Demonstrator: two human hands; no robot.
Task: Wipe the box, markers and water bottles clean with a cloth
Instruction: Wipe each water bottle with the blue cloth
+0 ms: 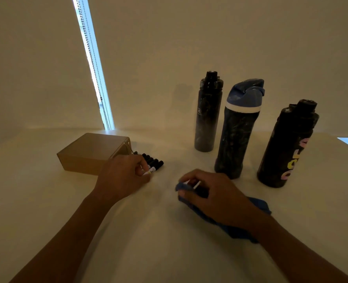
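Pinches the nearest marker [149, 171] with the left hand [126, 176], fingers curled over its white barrel, at the six o'clock end of the row of markers [154, 161]. Finds that row lying on the white surface [148, 231], black caps pointing to about two o'clock, just beside the box [91, 153] on its three o'clock side. Places the brown box, closed and lying flat, at about ten o'clock from the middle of the surface. Grips the blue cloth [259, 207] in the right hand [218, 199], fingers wrapped tight round the bunched end, at about five o'clock from the markers and apart from them. Shows slivers of something white between fingers and cloth, too hidden to name. Trails the rest of the cloth under the wrist towards five o'clock. Sets three water bottles upright between one and three o'clock: a slim black bottle [208, 113] farthest back, a blue-lidded bottle [236, 131] at its four o'clock, a lettered black bottle [287, 146] at three o'clock of that one. Holds both hands apart from the bottles. Faces a pale wall with a bright window slit [91, 64] at eleven o'clock
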